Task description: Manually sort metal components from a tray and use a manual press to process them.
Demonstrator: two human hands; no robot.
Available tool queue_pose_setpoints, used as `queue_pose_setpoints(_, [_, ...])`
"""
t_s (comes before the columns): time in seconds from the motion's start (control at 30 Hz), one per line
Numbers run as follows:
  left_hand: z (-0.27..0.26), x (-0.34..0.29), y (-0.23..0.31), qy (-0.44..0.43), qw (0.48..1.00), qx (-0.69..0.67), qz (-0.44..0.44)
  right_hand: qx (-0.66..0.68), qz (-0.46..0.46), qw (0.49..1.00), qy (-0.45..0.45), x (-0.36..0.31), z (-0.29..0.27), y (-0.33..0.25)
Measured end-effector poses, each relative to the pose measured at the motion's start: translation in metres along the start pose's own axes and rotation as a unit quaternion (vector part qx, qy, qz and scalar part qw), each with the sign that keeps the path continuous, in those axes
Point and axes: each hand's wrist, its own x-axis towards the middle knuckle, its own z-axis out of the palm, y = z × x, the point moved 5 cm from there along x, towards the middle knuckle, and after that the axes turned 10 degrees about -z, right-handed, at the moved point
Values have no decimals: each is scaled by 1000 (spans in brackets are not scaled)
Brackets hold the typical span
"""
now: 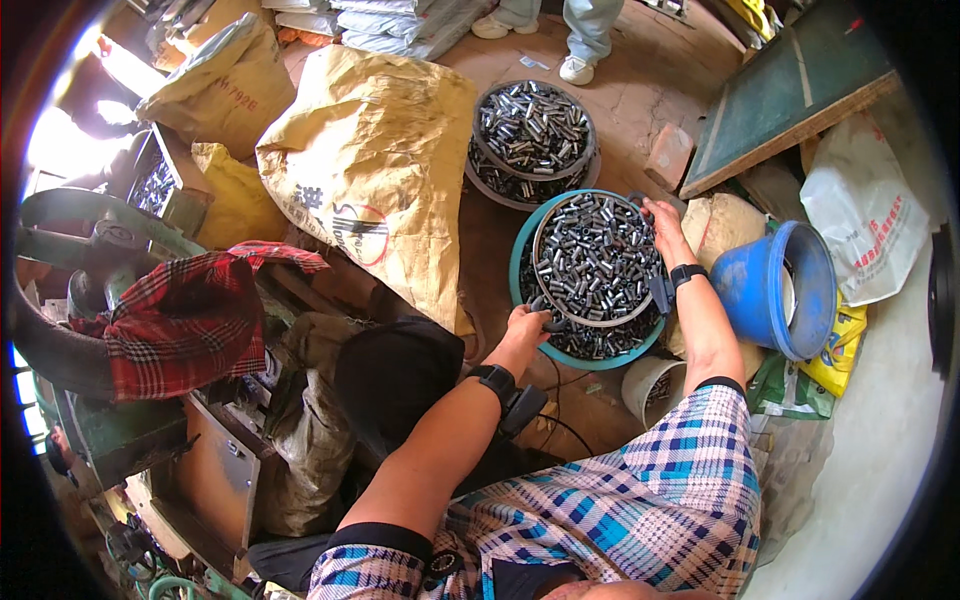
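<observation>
With left hand (524,335) and right hand (662,225) both gripping opposite sides of the pan (596,323) over the teal basin (590,363), even force and a level rim should best prevent spills. Near to far: one pale bucket (640,385), one basin, one held pan, uncountable metal pieces (595,250), one blue bucket (738,285), one farther filled pan (532,178).

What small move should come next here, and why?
Probably a slow, level lift of the round metal-rimmed container: the left hand and right hand hold its opposite sides, and small metal cylinders fill it, so tilting might spill some into the teal basin below.
</observation>
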Motion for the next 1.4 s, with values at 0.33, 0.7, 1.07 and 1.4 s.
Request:
queue_pose_setpoints(0.33, [9, -22, 9, -30, 994, -95, 38, -75, -2, 985, 157, -31, -23, 7])
queue_pose_setpoints(0.7, [7, -53, 33, -65, 981, -164, 85, -80, -51, 979, 181, -137, -54, -47])
queue_pose_setpoints(1.07, [-15, -170, 68, -187, 957, -156, 160, -39, 0, 983, 181, -312, -34, -111])
queue_pose_setpoints(1.4, [-113, -334, 33, -187, 927, -202, 253, 38, -105, 993, 49, -376, 53, -200])
